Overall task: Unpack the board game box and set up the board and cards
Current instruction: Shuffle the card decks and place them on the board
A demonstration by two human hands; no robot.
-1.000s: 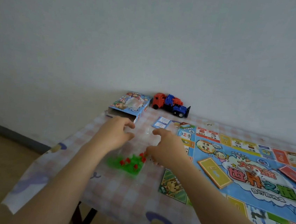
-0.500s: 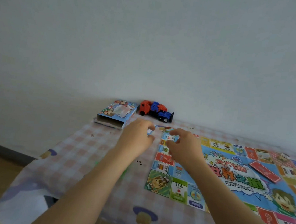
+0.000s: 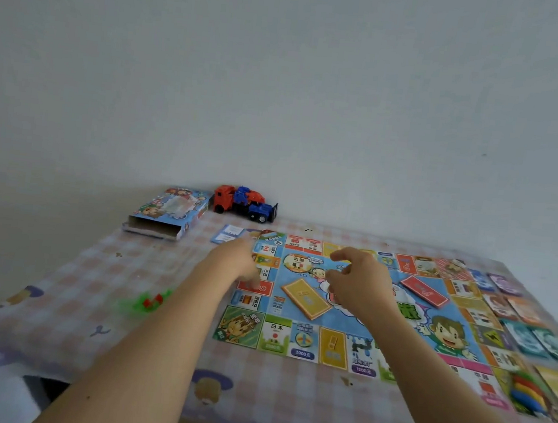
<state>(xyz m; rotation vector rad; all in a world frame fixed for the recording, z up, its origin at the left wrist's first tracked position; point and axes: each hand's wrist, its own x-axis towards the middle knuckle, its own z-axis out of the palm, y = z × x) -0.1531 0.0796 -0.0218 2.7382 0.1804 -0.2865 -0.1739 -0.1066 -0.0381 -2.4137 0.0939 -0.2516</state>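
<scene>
The colourful game board (image 3: 322,340) lies unfolded on the checked tablecloth (image 3: 91,281). A yellow card deck (image 3: 306,298) and a red card deck (image 3: 424,290) rest on its middle. My left hand (image 3: 232,261) hovers over the board's left edge, blurred, with its fingers hidden behind its back. My right hand (image 3: 358,283) hangs above the board's centre, fingers loosely curled, with nothing visible in them. The open game box (image 3: 170,213) lies at the far left corner. A blue card (image 3: 228,233) lies between the box and the board.
A red and blue toy truck (image 3: 244,204) stands against the wall behind the box. Green and red small pieces (image 3: 149,301) lie left of the board. Several cards (image 3: 533,334) and coloured tokens (image 3: 527,392) lie along the board's right side. The table edge runs at the left.
Both hands have moved from the green pieces at the left, past the blue card, to above the board. The view has swung to the right.
</scene>
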